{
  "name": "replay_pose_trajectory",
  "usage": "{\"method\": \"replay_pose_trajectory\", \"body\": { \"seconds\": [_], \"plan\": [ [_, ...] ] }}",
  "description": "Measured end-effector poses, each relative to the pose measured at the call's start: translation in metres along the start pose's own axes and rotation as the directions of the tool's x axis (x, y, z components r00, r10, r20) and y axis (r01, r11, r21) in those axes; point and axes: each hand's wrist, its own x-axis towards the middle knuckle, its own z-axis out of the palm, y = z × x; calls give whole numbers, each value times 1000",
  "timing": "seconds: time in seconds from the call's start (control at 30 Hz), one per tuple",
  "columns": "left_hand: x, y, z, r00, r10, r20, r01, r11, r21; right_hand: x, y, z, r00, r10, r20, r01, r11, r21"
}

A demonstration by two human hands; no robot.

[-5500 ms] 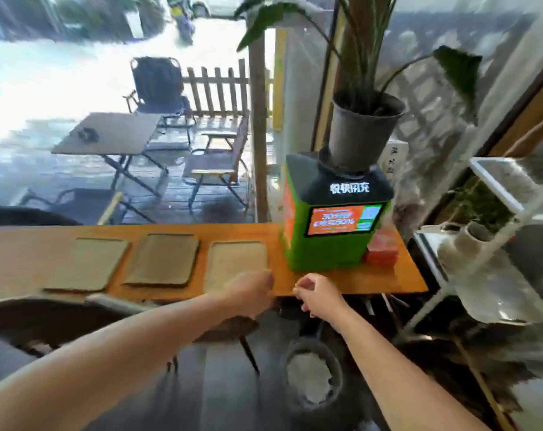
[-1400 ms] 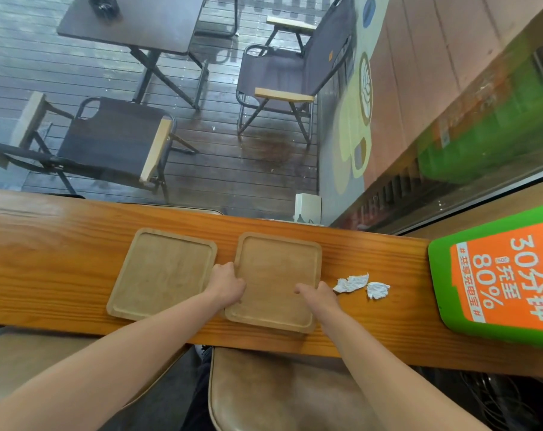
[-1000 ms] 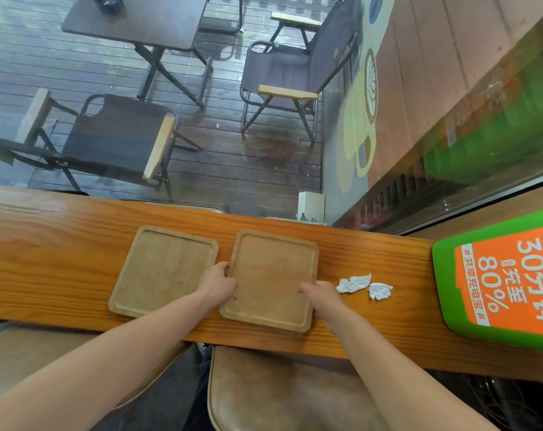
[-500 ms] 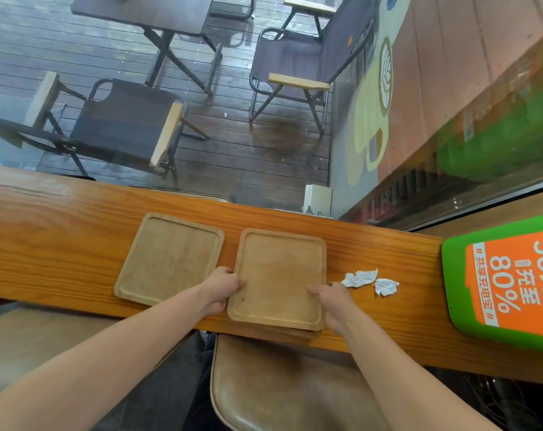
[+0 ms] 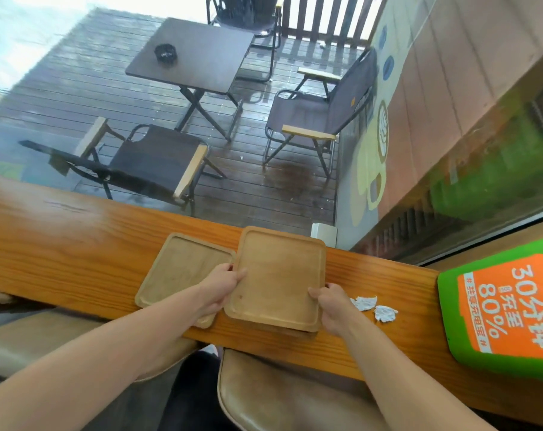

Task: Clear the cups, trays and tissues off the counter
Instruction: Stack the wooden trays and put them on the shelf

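left hand [image 5: 222, 283] and right hand [image 5: 330, 303] grip opposite edges of the upper wooden tray [image 5: 279, 276], fingers curled under its rim, on the counter [image 5: 61, 241]. second tray [image 5: 183, 265] lies at its 9 o'clock, touching. two crumpled tissues [image 5: 374, 307] lie at 3 o'clock, beside the right hand.

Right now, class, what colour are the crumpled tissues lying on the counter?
White. The crumpled tissues show best in the head view, against the orange-brown counter.
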Motion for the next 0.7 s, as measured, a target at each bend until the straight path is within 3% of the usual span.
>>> {"method": "replay_pose_trajectory", "body": {
  "seconds": [0.2, 0.37, 0.57, 0.7],
  "plan": [
    [0, 8, -51, 1000, 1, 16, -2, 1000, 22, -7, 0, 51, 998, -32, -51, 32, 999, -2],
    [3, 18, -123, 999, 5, 54, -19, 968, 250, -13, 10, 121, 990, 26, -139, -35, 998, -60],
    [14, 22, -211, 994, 101, 43, -106, 782, 614, -9, 26, 208, 979, 50, -196, -71, 993, -98],
    [23, 24, -238, 993, 95, 74, -119, 719, 685, -13, 36, 236, 978, 90, -186, -108, 991, -84]
  ]
}}
